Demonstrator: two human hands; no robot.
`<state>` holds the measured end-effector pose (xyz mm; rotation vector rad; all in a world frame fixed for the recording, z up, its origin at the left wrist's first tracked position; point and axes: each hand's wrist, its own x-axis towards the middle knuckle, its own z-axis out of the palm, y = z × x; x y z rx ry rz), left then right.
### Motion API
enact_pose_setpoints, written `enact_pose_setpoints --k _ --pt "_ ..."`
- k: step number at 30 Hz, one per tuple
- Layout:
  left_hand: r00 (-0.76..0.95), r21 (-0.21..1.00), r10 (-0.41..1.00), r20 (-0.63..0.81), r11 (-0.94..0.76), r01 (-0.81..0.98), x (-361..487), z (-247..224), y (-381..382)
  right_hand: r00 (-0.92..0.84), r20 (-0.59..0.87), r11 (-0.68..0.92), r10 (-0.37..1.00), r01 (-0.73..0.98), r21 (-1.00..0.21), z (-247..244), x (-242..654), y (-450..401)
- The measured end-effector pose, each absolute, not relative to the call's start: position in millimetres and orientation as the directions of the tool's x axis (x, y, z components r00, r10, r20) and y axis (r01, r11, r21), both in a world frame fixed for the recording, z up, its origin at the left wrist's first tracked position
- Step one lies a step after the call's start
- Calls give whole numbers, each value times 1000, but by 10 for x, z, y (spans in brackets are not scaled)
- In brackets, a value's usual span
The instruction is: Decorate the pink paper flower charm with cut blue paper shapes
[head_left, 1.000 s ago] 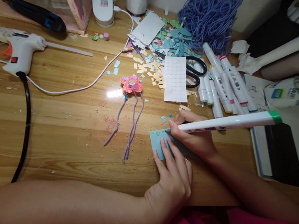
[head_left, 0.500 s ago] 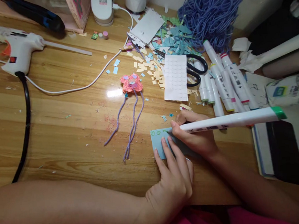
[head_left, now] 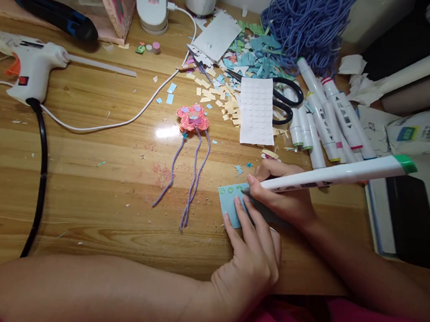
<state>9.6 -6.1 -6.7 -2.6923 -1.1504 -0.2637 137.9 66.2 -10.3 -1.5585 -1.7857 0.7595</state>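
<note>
In my right hand (head_left: 282,193) is a white marker (head_left: 335,174) with a green end, its tip down on a piece of light blue paper (head_left: 228,207). Small green drawn shapes run in a row along the paper's top edge. My left hand (head_left: 251,247) lies over the paper's lower part, fingers spread and pressing it to the table; part of the sheet is hidden beneath both hands. Left of the paper lies a pink flower-shaped craft piece (head_left: 193,118) with purple cords hanging from it.
A white glue gun (head_left: 38,65) with a cable lies at the left. Farther back are paper scraps (head_left: 229,103), black-handled scissors (head_left: 287,91) partly under a dotted white sheet (head_left: 256,110), several markers (head_left: 319,123) and a heap of blue-purple cord (head_left: 311,19). A notebook (head_left: 381,217) lies at the right.
The whole view has shifted slightly, so things sit a little farther right. The marker tip stays by the third green shape, and both hands keep their places on the paper.
</note>
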Motion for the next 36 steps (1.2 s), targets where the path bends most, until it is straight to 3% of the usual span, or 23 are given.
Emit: enact_pose_setpoints --k 36 --pt "695 -86 693 195 -693 715 86 -34 -60 -68 53 81 996 550 -831 -105 1353 653"
